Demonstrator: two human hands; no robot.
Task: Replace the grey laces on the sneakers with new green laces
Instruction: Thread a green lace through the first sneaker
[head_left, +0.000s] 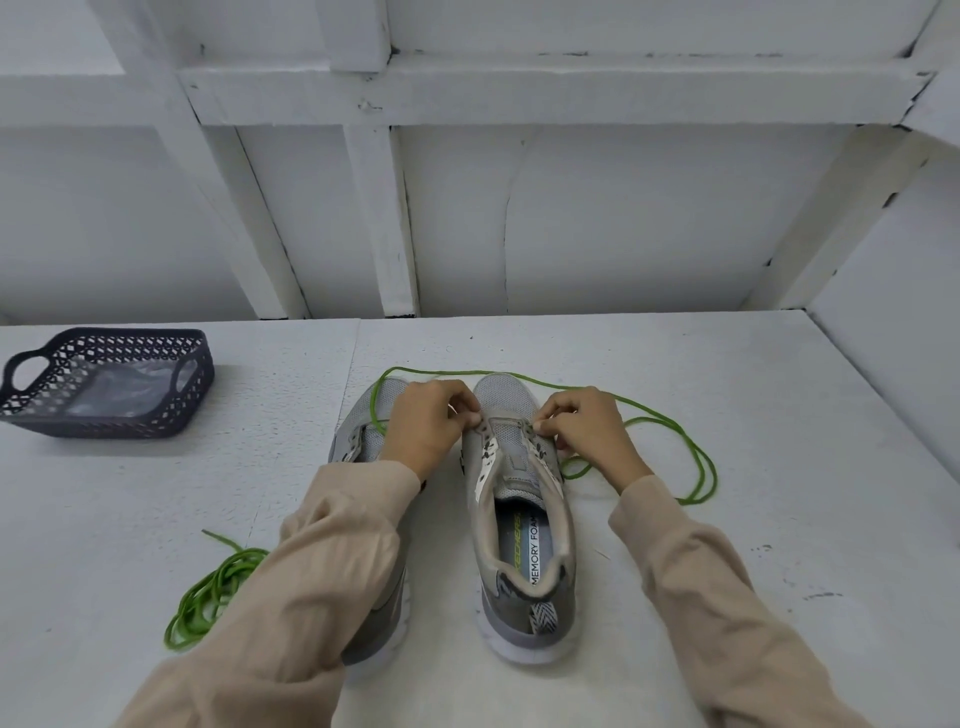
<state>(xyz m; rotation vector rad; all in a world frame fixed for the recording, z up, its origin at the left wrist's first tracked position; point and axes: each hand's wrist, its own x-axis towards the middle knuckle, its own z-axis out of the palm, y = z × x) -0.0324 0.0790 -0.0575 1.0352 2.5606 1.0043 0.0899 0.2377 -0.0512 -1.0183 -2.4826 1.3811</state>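
– What did the white worktop (779, 415) carry?

– Two grey sneakers side by side near the middle of its near edge, toes pointing to the far edge. The centre sneaker (519, 467) lay in plain sight with bare eyelets. The second sneaker (363, 436), just beside it on the left, was mostly hidden under a beige sleeve.

– Anything else?

– A dark basket (202, 364) stood towards the far left corner, well apart from the shoes.

– And the hands?

– Both were at the toe end of the centre sneaker's eyelet rows. The left hand (428, 421) had a closed grip, its fingertips pinching the loose green lace (714, 478) at the left row. The right hand (582, 426) was pinching the lace the same way at the right row.

– Where did that lace run?

– Around the toes of both shoes and out in loops to the right of the centre sneaker. A coiled green lace (208, 597) lay near the worktop's near edge, left of the sleeve.
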